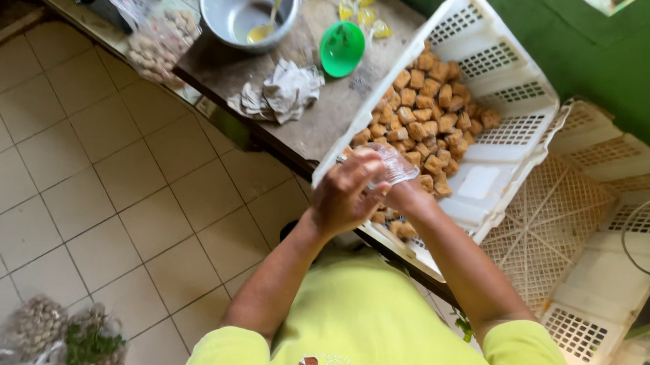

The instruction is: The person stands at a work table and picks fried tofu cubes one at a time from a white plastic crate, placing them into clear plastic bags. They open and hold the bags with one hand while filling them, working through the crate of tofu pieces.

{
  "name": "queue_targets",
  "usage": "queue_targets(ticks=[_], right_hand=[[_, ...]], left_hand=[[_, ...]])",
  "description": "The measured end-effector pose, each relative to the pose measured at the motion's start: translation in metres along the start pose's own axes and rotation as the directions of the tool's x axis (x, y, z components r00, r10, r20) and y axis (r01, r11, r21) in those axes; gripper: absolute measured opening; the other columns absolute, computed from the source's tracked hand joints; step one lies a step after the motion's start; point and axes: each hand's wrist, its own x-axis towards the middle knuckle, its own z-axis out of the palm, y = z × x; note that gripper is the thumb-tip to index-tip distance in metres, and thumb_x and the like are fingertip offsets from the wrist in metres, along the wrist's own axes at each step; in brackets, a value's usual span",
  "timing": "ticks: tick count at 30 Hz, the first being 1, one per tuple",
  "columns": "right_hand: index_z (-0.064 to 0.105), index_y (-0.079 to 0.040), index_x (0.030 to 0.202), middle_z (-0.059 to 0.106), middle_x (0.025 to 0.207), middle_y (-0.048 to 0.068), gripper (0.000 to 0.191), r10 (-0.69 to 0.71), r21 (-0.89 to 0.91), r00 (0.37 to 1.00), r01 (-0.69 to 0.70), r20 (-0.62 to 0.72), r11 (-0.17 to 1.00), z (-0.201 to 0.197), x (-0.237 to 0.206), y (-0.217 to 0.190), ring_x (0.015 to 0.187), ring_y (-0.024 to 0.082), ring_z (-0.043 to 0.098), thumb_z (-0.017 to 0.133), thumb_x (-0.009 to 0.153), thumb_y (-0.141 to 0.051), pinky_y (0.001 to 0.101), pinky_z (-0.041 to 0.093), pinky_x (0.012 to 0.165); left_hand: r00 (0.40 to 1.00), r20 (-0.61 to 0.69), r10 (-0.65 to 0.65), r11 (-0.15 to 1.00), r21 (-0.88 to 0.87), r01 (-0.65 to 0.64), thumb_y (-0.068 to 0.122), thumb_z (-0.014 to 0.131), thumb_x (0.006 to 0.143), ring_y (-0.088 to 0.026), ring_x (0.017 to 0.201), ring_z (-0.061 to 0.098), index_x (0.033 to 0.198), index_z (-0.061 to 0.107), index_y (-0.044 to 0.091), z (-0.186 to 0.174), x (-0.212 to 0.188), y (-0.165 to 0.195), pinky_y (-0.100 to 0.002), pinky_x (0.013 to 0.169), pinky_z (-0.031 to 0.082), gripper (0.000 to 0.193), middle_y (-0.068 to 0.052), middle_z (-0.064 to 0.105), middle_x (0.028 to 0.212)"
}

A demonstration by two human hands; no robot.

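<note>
Here the fingers of the left hand [347, 195] were curled together around the mouth of a small clear plastic bag [393, 163], closing on it from above; the right hand [408, 197] sat just under the bag and was mostly hidden by the left one, so whether its fingers were apart or together I cannot tell, though it seemed to support the bag from below. The bag was held above the near end of a white plastic crate [483, 60], which lay tilted on the edge of a worn table [321, 115]; inside the crate many brown fried cubes [430, 112] were heaped toward the lower side. In my judgement the packing was only at an early point; what the bag held was not clear, and almost the whole heap remained in the crate. Farther out stood a metal bowl [247, 14] with a yellow spoon, a green lid [341, 48] and a crumpled cloth [278, 95]; a second, empty crate [590, 219] lay to the right.
</note>
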Motion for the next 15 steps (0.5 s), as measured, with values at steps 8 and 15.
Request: queue_targets(ticks=[8,15], right_hand=[[0.066,-0.010,0.118,0.069,0.105,0.012,0.031,0.570,-0.153,0.809,-0.551,0.145,0.821,0.027,0.010,-0.016,0.093,0.026,0.069,0.065,0.087,-0.007,0.0362,0.061,0.076],[0.068,-0.004,0.114,0.070,0.107,0.013,0.027,0.478,-0.153,0.872,-0.489,-0.107,0.859,0.030,-0.067,-0.045,0.096,0.026,0.069,0.070,0.091,-0.018,0.0361,0.058,0.081]], left_hand=[[0.991,-0.135,-0.014,0.932,-0.360,-0.036,0.010,0.068,0.098,-0.029,0.108,0.071,0.114,0.063,0.005,-0.030,-0.017,-0.006,-0.039,0.094,0.061,0.018,-0.015,0.068,0.118],[0.999,-0.023,-0.032,0.889,-0.458,0.018,0.006,0.071,0.096,-0.031,0.115,0.066,0.116,0.062,0.003,-0.095,-0.048,-0.026,-0.043,0.099,0.056,0.022,-0.017,0.067,0.119]])
